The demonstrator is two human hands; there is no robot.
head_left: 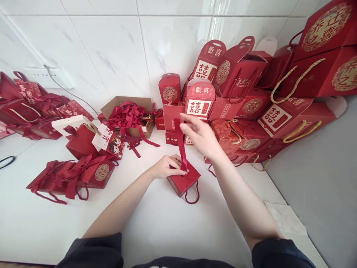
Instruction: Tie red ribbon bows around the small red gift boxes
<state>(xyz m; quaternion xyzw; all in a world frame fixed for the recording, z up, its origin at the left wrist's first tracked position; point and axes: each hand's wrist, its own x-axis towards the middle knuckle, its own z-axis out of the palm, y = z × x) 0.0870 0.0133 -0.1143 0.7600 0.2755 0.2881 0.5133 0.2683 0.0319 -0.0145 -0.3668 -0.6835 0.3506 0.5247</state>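
Note:
A small red gift box [192, 174] lies on the white tabletop in front of me, its twisted dark red cord handle [198, 193] drooping from the near side. My left hand [169, 166] rests at the box's top, fingers closed on the lower part of a red satin ribbon [182, 147]. From there the ribbon rises nearly straight to my right hand [198, 134], held above the box with its fingertips at the ribbon's upper end. How the ribbon passes through the box top is partly hidden by my left fingers.
An open cardboard box [150, 127] full of loose red ribbons [128, 115] stands near the tiled wall. Ribbon-tied gift boxes [93, 175] lie at left, with others farther left. Many red boxes [240, 74] are stacked at right beside a grey panel [315, 167]. A cable [72, 89] runs from a wall socket.

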